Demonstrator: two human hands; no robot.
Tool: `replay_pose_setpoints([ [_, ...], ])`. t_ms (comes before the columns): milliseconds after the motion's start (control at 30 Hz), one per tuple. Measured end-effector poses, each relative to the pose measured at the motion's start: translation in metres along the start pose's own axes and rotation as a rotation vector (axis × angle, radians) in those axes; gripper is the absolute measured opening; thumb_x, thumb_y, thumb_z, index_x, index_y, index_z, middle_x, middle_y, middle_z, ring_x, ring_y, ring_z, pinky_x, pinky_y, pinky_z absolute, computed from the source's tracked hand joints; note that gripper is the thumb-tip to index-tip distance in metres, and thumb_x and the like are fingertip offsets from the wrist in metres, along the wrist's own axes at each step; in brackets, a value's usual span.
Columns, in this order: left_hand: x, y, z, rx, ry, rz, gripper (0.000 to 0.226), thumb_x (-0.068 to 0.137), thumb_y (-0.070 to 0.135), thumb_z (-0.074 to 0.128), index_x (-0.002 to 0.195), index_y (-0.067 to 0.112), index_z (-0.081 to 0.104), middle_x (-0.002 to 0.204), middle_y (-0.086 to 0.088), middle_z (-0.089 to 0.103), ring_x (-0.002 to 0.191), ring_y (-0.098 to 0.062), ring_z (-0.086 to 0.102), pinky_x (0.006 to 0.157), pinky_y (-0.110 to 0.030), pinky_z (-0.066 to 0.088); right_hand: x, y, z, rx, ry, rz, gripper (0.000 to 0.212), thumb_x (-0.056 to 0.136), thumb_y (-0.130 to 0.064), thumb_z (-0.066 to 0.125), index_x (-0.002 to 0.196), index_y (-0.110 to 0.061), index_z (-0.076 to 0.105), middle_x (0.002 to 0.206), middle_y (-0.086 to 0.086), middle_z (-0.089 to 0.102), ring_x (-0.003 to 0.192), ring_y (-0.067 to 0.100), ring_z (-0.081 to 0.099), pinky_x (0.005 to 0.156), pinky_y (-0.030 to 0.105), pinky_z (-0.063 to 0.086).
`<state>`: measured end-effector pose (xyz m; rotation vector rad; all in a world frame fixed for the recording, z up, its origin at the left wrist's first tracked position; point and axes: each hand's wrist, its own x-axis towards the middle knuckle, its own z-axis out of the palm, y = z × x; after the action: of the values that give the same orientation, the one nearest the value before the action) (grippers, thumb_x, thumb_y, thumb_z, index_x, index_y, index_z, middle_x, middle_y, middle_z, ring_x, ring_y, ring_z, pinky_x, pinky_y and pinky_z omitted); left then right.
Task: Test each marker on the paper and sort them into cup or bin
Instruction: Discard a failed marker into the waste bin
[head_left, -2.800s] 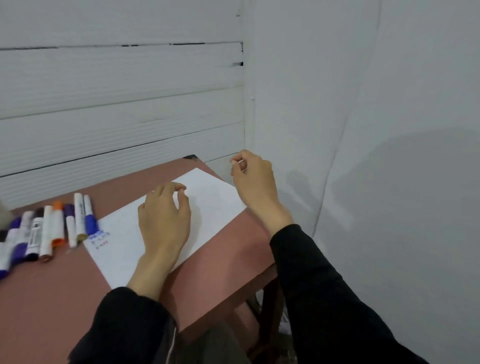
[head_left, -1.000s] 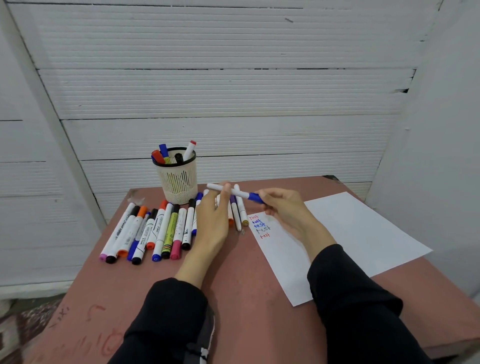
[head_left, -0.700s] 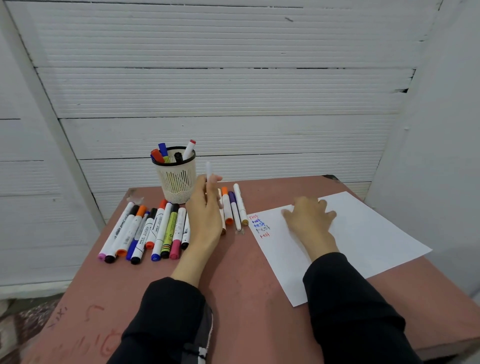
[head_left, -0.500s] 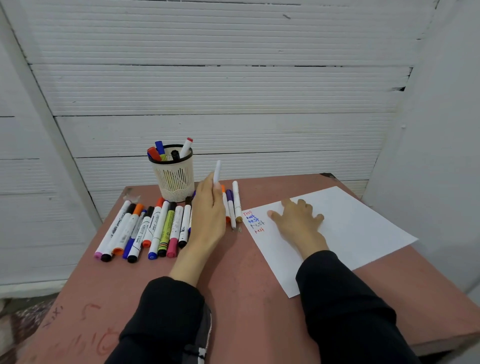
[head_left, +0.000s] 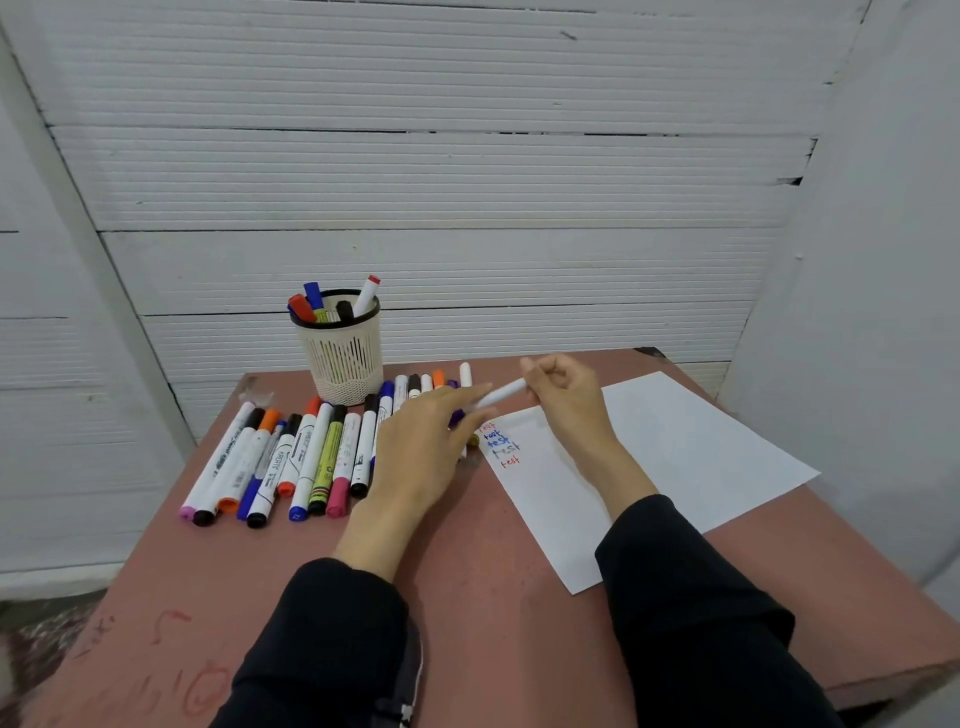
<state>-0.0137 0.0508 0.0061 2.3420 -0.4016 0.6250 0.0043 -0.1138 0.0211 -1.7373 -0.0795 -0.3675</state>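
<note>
Head view of a reddish counter (head_left: 467, 597) set against white ribbed wall panels (head_left: 415, 182). The right hand (head_left: 569, 402) pinches one end of a white marker (head_left: 501, 397) between thumb and curled fingers, holding it just above the top corner of the paper (head_left: 675, 457). The left hand (head_left: 434, 441), fingers extended and relaxed, meets the marker's other end at its fingertips; whether it actually grips the barrel or the cap cannot be told, as that end is blurred. A purple cap (head_left: 457, 417) shows just below the left fingertips.

The paper lies at 3 o'clock from the left hand, tilted on the counter, with five short handwritten words (head_left: 501, 444) in red, blue and grey near its upper left corner. A row of markers (head_left: 291, 462) lies side by side at 9 o'clock from the left hand, caps of pink, black, orange, blue and red toward the viewer. More markers (head_left: 423, 387) lie at 12 o'clock, partly hidden by the hand. A slotted cream cup (head_left: 343, 364) with a black rim stands at 11 o'clock, holding several markers upright. Both forearms wear black sleeves (head_left: 691, 597).
</note>
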Motion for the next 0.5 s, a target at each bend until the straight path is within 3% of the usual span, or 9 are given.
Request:
replay_pose_setpoints([
  [133,0.003,0.0,0.001,-0.038,0.011,-0.033,0.024,0.099,0.039,0.046,0.113,0.033,0.065,0.086,0.012,0.057,0.079,-0.008,0.051,0.066,-0.034,0.047,0.002,0.001,-0.004,-0.027,0.135,-0.021,0.025,0.099,-0.028,0.054,0.081,-0.011,0.058,0.069,-0.001,0.056,0.063,0.009,0.047,0.053,0.009,0.035],
  [200,0.003,-0.001,0.001,-0.01,0.001,-0.046,0.023,0.1,0.035,0.042,0.109,0.027,0.062,0.085,0.013,0.056,0.072,-0.008,0.05,0.06,-0.032,0.043,0.0,0.006,0.001,-0.232,0.143,-0.109,0.023,0.101,-0.024,0.05,0.085,-0.009,0.059,0.079,0.001,0.056,0.073,0.013,0.048,0.061,0.015,0.035],
  [267,0.002,-0.002,0.001,0.089,0.019,-0.017,0.021,0.101,0.021,0.04,0.115,0.018,0.055,0.095,0.006,0.058,0.062,-0.012,0.045,0.052,-0.03,0.034,-0.002,0.01,0.007,-0.618,0.192,-0.35,0.018,0.099,-0.014,0.05,0.089,-0.009,0.063,0.09,0.0,0.06,0.087,0.019,0.051,0.075,0.027,0.031],
  [333,0.003,-0.004,-0.001,0.039,0.092,-0.071,0.02,0.103,0.02,0.033,0.11,0.014,0.049,0.088,-0.003,0.057,0.063,-0.025,0.049,0.053,-0.04,0.039,-0.005,0.013,0.014,-0.805,0.118,-0.612,0.016,0.094,-0.008,0.051,0.087,-0.012,0.065,0.089,-0.003,0.061,0.089,0.022,0.055,0.084,0.034,0.028],
  [433,0.004,-0.005,-0.005,-0.115,0.183,-0.171,0.027,0.104,0.029,0.024,0.102,0.015,0.047,0.068,-0.002,0.053,0.064,-0.023,0.053,0.057,-0.038,0.039,-0.016,0.007,0.027,-0.756,-0.135,-0.663,0.033,0.099,-0.037,0.037,0.093,-0.016,0.062,0.088,-0.011,0.054,0.09,0.014,0.051,0.101,0.033,0.027],
  [500,0.004,-0.007,-0.009,-0.139,0.198,-0.168,0.023,0.105,0.026,0.025,0.101,0.017,0.047,0.066,0.002,0.05,0.06,-0.016,0.049,0.055,-0.034,0.034,-0.019,0.007,0.033,-0.842,-0.186,-0.667,0.044,0.096,-0.05,0.034,0.099,-0.016,0.061,0.088,-0.007,0.057,0.084,0.014,0.049,0.09,0.034,0.036],
])
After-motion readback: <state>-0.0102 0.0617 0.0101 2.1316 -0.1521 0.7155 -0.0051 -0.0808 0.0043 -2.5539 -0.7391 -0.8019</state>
